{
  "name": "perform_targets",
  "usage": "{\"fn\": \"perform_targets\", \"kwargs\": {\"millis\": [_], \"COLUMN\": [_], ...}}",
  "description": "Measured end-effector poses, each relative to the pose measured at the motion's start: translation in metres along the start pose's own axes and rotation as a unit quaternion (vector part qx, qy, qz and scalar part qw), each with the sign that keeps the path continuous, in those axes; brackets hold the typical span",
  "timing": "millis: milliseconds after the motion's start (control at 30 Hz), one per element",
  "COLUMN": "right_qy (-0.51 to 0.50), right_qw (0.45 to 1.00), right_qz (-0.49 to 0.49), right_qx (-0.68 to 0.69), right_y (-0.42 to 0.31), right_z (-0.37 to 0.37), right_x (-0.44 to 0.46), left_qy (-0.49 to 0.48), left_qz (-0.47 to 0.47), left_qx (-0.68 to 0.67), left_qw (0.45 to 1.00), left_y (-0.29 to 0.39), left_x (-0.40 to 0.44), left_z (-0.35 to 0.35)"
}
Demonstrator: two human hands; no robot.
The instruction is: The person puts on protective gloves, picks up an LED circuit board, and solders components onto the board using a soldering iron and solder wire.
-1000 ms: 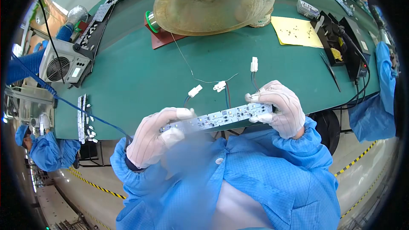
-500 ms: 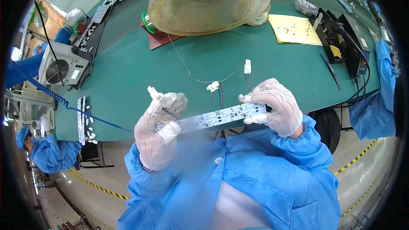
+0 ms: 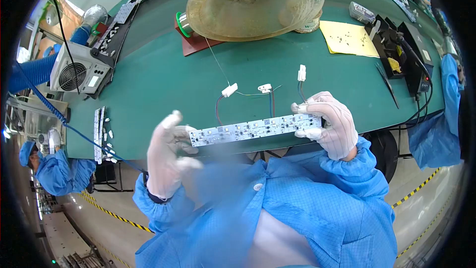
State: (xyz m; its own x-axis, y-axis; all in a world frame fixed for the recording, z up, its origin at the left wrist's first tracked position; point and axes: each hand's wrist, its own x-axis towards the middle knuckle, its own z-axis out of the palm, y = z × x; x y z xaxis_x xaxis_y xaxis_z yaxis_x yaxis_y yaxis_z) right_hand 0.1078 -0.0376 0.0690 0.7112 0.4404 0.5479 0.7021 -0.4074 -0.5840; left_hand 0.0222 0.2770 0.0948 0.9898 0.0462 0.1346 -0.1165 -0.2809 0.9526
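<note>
A long white circuit board strip (image 3: 255,128) is held level over the table's front edge. My gloved right hand (image 3: 331,124) pinches its right end between thumb and fingers. At the left end, my gloved left hand (image 3: 171,156) has its fingers apart, close beside the board and holding nothing. Three wire pairs rise from the strip's far side to white connectors: a left one (image 3: 229,90), a middle one (image 3: 265,88) and a right one (image 3: 301,73). Thin solder wire passes by the left and middle connectors.
Beyond the board are a cloudy plastic hood (image 3: 253,10), a solder spool (image 3: 183,24) and yellow paper (image 3: 349,38). A soldering station (image 3: 414,59) and tweezers (image 3: 387,85) lie right. More strips (image 3: 99,135) and a fan unit (image 3: 79,72) stand left; a co-worker (image 3: 59,171) sits far left.
My left hand has let go of the board's left end and opened. The left wire pair, bunched at that hand half a second ago, now stands free. My right hand keeps its hold.
</note>
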Motion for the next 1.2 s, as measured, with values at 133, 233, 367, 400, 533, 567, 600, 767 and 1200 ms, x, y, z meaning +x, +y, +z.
{"fn": "perform_targets", "kwargs": {"millis": [133,233,367,400,533,567,600,767,1200], "right_qy": [-0.007,0.004,0.007,0.001,0.0,-0.005,-0.006,0.009,-0.018], "right_qw": [1.0,1.0,0.999,1.0,1.0,1.0,1.0,1.0,0.999], "right_qz": [0.006,-0.003,-0.02,-0.016,-0.02,-0.016,-0.017,-0.011,0.025], "right_qx": [0.006,0.021,0.026,0.018,-0.002,-0.013,-0.012,-0.017,0.015], "right_y": [0.002,0.003,0.005,0.003,0.002,0.001,0.002,0.004,-0.002], "right_z": [0.001,0.002,0.003,0.002,0.002,0.001,0.002,0.005,0.005], "right_x": [-0.002,-0.001,-0.001,0.0,-0.001,-0.001,-0.001,-0.003,0.002], "left_qy": [0.016,0.075,0.068,0.068,0.071,0.072,0.075,0.089,0.113], "left_qz": [0.077,0.108,0.14,0.137,0.149,0.148,0.164,0.199,0.15], "left_qx": [0.082,0.077,0.136,0.16,0.176,0.177,0.182,0.177,0.198], "left_qw": [0.994,0.988,0.979,0.975,0.971,0.97,0.967,0.96,0.962], "left_y": [-0.011,-0.014,-0.016,-0.013,-0.012,-0.012,-0.012,-0.012,0.004], "left_x": [-0.003,-0.004,-0.005,-0.006,-0.007,-0.006,-0.006,-0.004,-0.002], "left_z": [0.005,0.009,0.006,0.006,0.007,0.008,0.009,0.013,0.019]}}
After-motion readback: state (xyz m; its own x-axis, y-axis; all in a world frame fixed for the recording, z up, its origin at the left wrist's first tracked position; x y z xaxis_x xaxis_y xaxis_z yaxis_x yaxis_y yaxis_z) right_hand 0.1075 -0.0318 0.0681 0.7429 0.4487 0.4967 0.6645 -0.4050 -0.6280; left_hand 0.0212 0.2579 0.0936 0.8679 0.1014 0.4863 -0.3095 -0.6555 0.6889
